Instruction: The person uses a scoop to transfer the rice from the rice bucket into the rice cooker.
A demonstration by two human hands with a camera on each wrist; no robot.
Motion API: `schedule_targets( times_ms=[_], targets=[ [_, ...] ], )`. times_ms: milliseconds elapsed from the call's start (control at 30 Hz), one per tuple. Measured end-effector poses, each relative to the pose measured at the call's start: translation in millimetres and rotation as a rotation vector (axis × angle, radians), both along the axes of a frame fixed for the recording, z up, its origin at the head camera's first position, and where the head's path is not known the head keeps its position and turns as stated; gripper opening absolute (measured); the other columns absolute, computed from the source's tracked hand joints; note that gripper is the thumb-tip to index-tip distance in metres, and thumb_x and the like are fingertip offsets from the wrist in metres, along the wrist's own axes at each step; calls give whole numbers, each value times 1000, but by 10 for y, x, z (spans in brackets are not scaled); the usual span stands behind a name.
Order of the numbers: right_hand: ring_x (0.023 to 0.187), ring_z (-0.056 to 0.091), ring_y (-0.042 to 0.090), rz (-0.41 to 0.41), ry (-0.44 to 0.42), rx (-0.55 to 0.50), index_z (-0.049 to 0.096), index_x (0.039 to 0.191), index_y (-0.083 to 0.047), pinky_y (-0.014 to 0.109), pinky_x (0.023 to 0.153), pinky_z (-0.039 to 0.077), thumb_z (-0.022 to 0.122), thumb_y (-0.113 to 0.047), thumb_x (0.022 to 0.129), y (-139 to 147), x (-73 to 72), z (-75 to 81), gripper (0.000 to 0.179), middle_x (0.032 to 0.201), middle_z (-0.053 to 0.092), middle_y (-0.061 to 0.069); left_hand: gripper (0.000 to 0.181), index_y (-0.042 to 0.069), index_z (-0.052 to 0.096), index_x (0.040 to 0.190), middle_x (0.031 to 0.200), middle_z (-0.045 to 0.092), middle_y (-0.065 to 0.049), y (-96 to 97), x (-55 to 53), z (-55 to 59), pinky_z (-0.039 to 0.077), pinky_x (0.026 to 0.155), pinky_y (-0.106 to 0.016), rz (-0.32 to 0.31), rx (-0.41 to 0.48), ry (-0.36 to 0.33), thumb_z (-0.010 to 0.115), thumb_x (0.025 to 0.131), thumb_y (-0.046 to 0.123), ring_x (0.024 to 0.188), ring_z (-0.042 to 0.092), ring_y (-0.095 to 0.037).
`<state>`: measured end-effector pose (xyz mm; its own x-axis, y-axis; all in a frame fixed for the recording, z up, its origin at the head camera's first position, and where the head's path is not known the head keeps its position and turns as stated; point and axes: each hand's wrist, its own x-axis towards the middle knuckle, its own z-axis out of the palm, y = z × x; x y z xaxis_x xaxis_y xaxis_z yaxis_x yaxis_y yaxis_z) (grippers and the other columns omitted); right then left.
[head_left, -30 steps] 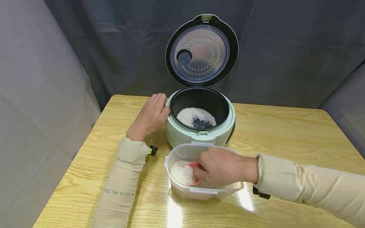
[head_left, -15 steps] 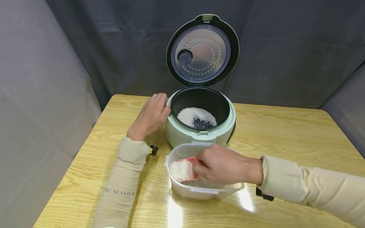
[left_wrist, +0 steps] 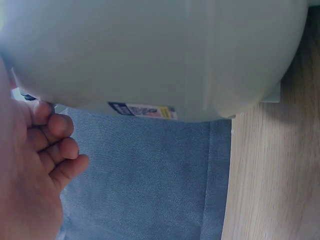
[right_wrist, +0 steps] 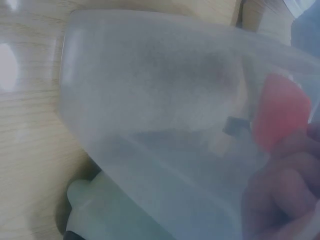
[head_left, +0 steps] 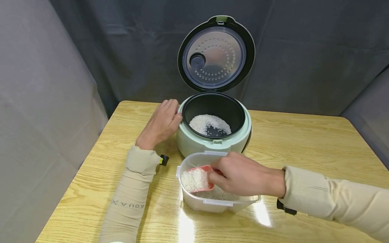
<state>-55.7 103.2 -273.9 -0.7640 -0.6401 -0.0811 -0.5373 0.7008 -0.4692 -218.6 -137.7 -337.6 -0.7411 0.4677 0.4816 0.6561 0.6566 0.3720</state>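
My right hand [head_left: 240,173] grips a red scoop [head_left: 209,186] heaped with white rice [head_left: 194,179], held over the left part of a clear plastic container [head_left: 217,203]. Through the container wall, the right wrist view shows the scoop [right_wrist: 282,112] and my curled fingers [right_wrist: 295,192]. A pale green rice cooker [head_left: 197,145] stands right behind the container, its lid [head_left: 215,50] raised. More rice [head_left: 206,124] lies in its black inner pot [head_left: 212,103]. On the cooker's left side, my left hand [head_left: 161,123] holds the upper edge with curled fingers [left_wrist: 67,147].
Wooden tabletop [head_left: 297,145] extends on both sides of the cooker and container. A dark grey cloth [head_left: 136,50] hangs behind the table, with a lighter grey panel [head_left: 39,111] at the left.
The scoop has come up out of the rice in the container, loaded with grains, and its opening now faces upward. My left hand stays at the cooker's edge.
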Motion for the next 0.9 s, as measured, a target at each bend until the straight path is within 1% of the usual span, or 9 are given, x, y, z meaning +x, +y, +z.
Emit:
schedule_targets(
  times_ms=[200,367,533,700,900],
  targets=[
    [45,25,-4,-3,34,8,52,63,-26,20,46,25,54,-20,96,28,26,36,33,55,34,-17,17,8,47,88,81,43,-7,4,-2,1,34,79,-34,0,-1,-3,40,96,21,82,42,-26],
    [47,23,-4,-10,29,1,48,61,-25,19,48,24,54,-20,95,60,36,71,35,56,30,-17,17,8,47,88,81,42,-8,-1,-1,-2,33,78,-35,-2,-1,5,40,97,21,82,41,-26],
    [50,26,-4,-20,-24,-22,56,64,-26,19,50,28,54,-18,96,91,28,111,32,57,33,-17,17,8,47,88,81,42,-8,-7,-1,-3,34,78,-35,-3,5,3,40,96,21,82,41,-26],
    [51,32,-2,-39,-70,-25,67,74,-27,20,52,33,52,-20,98,119,20,145,29,59,38,-16,18,8,47,88,82,42,-7,-10,2,-5,34,78,-35,-3,10,-10,39,95,23,82,41,-26],
    [50,35,0,-65,-94,-23,71,79,-26,22,53,36,51,-22,99,149,37,191,28,60,42,-15,18,8,46,88,81,42,-7,-6,-6,-5,34,77,-35,-7,8,-2,39,95,23,82,42,-26]
  ],
)
